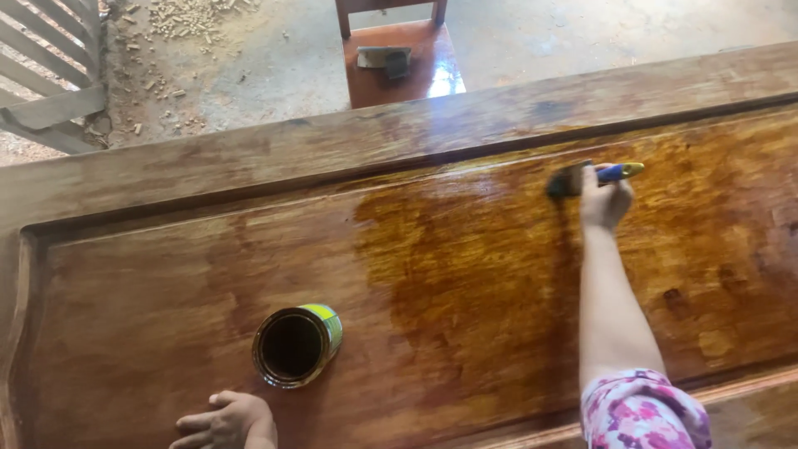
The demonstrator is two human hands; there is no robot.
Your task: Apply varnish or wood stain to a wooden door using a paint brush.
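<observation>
A woodworking yard or workshop: a large wooden panel point(249, 274) half coated in wet varnish, an open tin point(297, 345), and wood chips point(179, 21) on the concrete floor point(274, 58).

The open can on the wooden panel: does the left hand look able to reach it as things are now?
Probably yes. The left hand rests flat on the panel just below and left of the open can, and only bare wood lies between them. The right hand holds the brush far off.

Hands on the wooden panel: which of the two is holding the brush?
The right hand, stretched out to the glossy wet patch, grips the blue-and-yellow-handled brush. The left hand holds nothing; it rests flat on the panel near the open can.
</observation>
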